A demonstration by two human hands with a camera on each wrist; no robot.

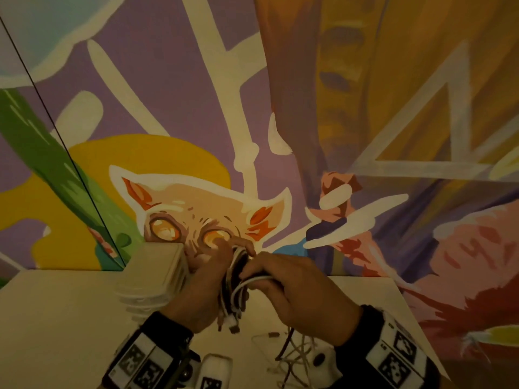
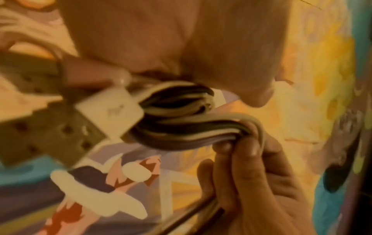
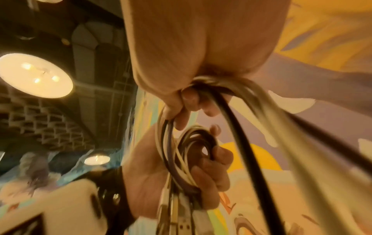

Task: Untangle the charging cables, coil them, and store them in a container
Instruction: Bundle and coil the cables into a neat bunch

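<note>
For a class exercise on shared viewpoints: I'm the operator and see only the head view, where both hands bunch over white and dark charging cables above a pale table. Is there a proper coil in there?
Observer: Yes. The right wrist view shows the left hand gripping a small round coil of white, black and purple cable, with its fingers curled through the loops.
Operator: And what is the right hand holding?
Observer: In the same view the right hand grips a black strand together with several white strands. They run out of its fist away from the coil and are blurred.
</note>
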